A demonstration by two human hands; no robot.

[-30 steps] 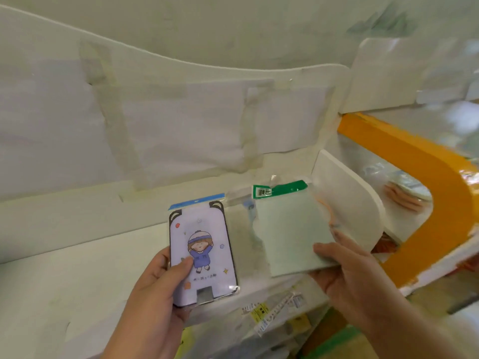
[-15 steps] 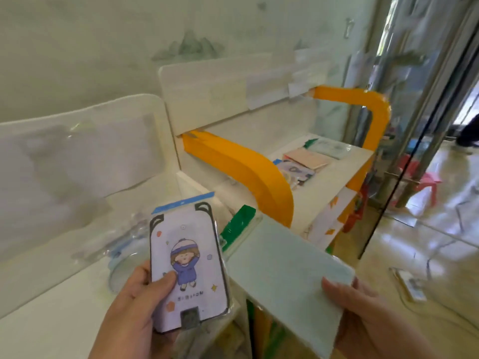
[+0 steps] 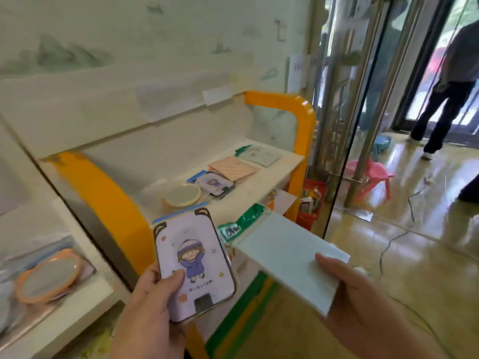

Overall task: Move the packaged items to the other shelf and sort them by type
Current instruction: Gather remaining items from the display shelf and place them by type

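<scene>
The left hand (image 3: 153,307) gripped a packaged card with a cartoon child (image 3: 194,263), thumb pressed across its face and fingers curled behind, holding it upright and tilted slightly left. The right hand (image 3: 363,314) pinched the near corner of a pale green flat package (image 3: 290,257), thumb on top and fingers underneath; its dark green header strip (image 3: 243,224) pointed away toward the shelf. The 2 packages were held side by side, just apart, in front of and below the shelf's front edge.

Ahead stood a white shelf with an orange frame (image 3: 303,130). On its surface lay 4 groups in a row running from near to far: a round mirror with a pale orange rim (image 3: 182,195), then a card package with a blue top strip (image 3: 213,183), then a peach striped flat package (image 3: 233,168), and farthest a pale green flat package with a green strip (image 3: 259,154). The neighbouring groups touched or overlapped at their edges.

At the lower left, another white shelf (image 3: 77,314) carried an orange-rimmed oval mirror in clear wrap (image 3: 48,275).

Beyond a glass panel on the right stood a pink plastic stool (image 3: 373,174) on the glossy floor, and a person in dark trousers (image 3: 440,104) was at the doorway.
</scene>
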